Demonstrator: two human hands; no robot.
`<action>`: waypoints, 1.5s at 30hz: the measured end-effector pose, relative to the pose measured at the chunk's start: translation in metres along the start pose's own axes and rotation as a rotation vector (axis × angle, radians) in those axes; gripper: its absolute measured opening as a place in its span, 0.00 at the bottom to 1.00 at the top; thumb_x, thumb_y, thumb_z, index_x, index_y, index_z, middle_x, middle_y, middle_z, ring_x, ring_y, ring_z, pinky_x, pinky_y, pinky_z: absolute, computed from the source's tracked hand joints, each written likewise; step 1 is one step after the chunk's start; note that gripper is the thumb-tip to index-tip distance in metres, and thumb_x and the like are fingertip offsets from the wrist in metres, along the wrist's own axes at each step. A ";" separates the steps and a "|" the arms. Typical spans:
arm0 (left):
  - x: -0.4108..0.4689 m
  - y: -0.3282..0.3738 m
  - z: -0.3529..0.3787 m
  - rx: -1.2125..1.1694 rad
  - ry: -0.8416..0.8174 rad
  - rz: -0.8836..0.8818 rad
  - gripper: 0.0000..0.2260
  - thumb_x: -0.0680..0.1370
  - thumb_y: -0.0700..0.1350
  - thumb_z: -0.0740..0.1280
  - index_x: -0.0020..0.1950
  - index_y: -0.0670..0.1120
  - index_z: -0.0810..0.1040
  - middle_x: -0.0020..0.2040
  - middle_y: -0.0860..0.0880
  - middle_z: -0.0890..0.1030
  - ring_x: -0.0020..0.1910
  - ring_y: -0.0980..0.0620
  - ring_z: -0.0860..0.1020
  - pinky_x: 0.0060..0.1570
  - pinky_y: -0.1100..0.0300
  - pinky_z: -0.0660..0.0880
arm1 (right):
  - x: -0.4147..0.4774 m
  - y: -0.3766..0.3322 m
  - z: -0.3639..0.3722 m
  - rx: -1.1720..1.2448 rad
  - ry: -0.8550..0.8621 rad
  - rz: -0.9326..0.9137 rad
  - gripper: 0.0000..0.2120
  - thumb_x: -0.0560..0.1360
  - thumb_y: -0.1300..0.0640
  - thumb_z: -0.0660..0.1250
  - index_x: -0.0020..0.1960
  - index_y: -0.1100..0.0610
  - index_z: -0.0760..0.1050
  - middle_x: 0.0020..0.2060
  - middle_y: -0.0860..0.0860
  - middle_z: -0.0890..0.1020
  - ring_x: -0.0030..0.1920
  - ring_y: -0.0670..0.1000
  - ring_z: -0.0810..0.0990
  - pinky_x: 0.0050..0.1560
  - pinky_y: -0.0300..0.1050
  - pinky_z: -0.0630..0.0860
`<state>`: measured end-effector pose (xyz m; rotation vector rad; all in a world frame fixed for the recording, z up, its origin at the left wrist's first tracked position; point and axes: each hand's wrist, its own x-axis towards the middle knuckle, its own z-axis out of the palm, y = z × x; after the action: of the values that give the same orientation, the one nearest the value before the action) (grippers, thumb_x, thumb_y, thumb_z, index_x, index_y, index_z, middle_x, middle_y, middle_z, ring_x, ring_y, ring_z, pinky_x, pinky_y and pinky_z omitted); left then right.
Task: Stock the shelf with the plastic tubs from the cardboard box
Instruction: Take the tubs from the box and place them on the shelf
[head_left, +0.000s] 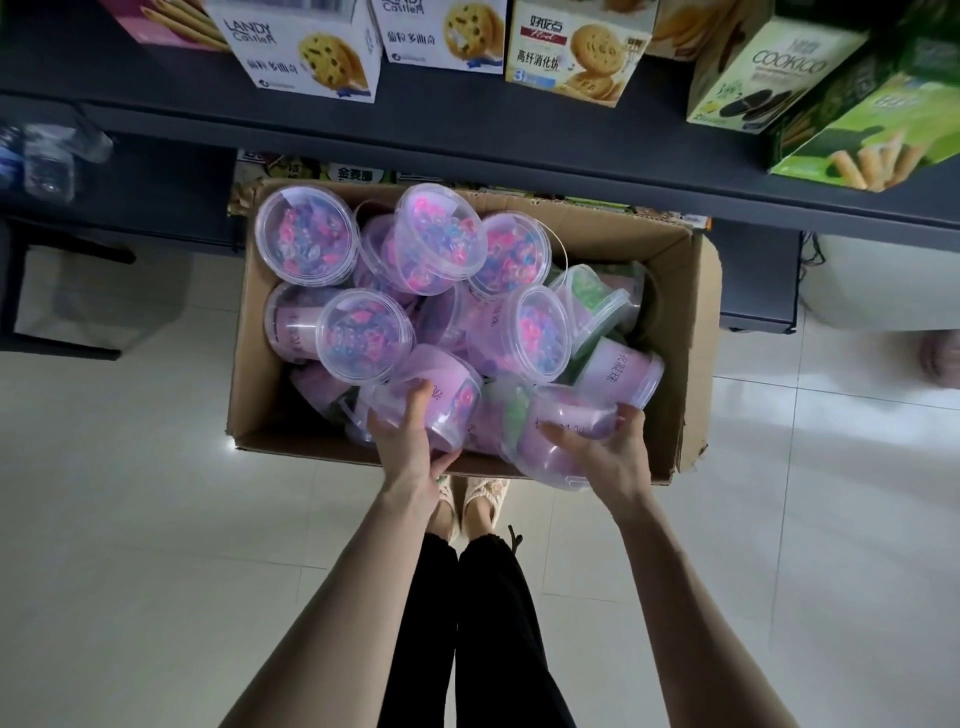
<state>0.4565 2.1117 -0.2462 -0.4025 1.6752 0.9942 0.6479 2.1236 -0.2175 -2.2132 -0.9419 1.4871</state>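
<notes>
The left hand's fingers (415, 402) lie curled over the wall of a purple tub (452, 382) that rests on its side at the near edge of the cardboard box (691, 332), with the thumb hooked under its lidded end. So the left hand (410, 439) has a wrapping hold, not a pinch. The right hand's fingers (563, 435) are spread and cupped round a second tub (550, 460), which also lies tipped over, and the right hand (615, 452) takes it from the side and below. The tubs (363, 332) look like thin, clear plastic filled with small beads (probably light to moderate in weight, with contents that shift). The smooth, slick walls may flex if squeezed, so the stiffer rim just under the lid, or the thin bail handle, seems the safer place to hold. The snap lids could pop under pressure. The dark shelf (467, 130) runs above the box and carries biscuit boxes (311, 52).
</notes>
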 end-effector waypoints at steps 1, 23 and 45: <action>-0.007 0.000 -0.005 0.031 -0.007 0.074 0.37 0.64 0.53 0.75 0.69 0.57 0.63 0.63 0.47 0.74 0.57 0.44 0.77 0.38 0.48 0.80 | -0.007 -0.003 -0.001 0.073 -0.010 0.001 0.42 0.52 0.41 0.80 0.58 0.52 0.65 0.45 0.49 0.76 0.44 0.49 0.81 0.44 0.50 0.80; -0.230 0.279 -0.214 0.346 -0.414 0.945 0.22 0.58 0.63 0.70 0.48 0.57 0.78 0.45 0.57 0.82 0.43 0.62 0.80 0.41 0.64 0.73 | -0.281 -0.229 0.115 0.774 -0.389 -0.211 0.37 0.60 0.46 0.74 0.65 0.59 0.69 0.58 0.59 0.78 0.56 0.59 0.80 0.42 0.51 0.81; -0.378 0.568 -0.136 -0.155 -0.636 1.346 0.41 0.56 0.60 0.77 0.64 0.47 0.67 0.58 0.50 0.76 0.55 0.53 0.77 0.54 0.55 0.76 | -0.371 -0.537 0.068 0.875 -0.411 -0.912 0.32 0.64 0.55 0.74 0.64 0.52 0.66 0.58 0.53 0.78 0.56 0.55 0.81 0.52 0.55 0.80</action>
<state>0.1073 2.2595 0.3370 1.0187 1.1328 1.9292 0.3098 2.2624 0.3280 -0.7131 -0.9407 1.4498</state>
